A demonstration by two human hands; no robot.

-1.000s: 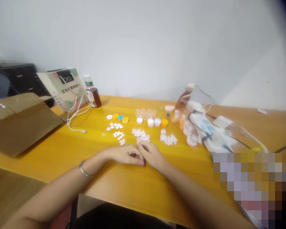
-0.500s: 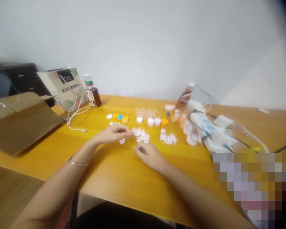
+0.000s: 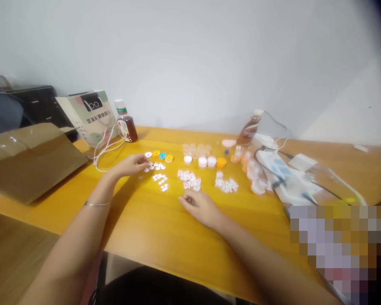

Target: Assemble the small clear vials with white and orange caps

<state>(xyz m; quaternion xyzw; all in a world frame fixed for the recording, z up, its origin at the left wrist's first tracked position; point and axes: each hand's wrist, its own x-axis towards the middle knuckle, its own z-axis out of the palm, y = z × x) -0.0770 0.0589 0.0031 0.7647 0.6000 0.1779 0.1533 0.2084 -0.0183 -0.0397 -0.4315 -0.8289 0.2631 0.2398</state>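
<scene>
My left hand (image 3: 133,164) hovers at the left edge of a group of small white knobbed pieces (image 3: 158,166). Its fingers are loosely bent and apart, and I see nothing between them. Nearer me lie several small white discs (image 3: 164,187). My right hand (image 3: 203,208) rests low over the table, thumb and fingers curled together; whatever they hold, if anything, is hidden. Just beyond it is a pile of white square cut-out pieces (image 3: 189,179). A second pile of small white openwork pieces (image 3: 227,185) lies further right.
Behind the pieces stand a row of coloured round lids (image 3: 162,156), white caps (image 3: 202,162) and clear cups (image 3: 197,149). Orange-and-clear containers (image 3: 253,171) and a power strip (image 3: 277,169) lie right. Bottles (image 3: 127,127), a paper bag (image 3: 97,118) and a brown bag (image 3: 31,159) stand around.
My left hand has moved left and away from the square pieces, uncovering the white discs. My right hand stays nearly where it was. The view has shifted slightly.
</scene>
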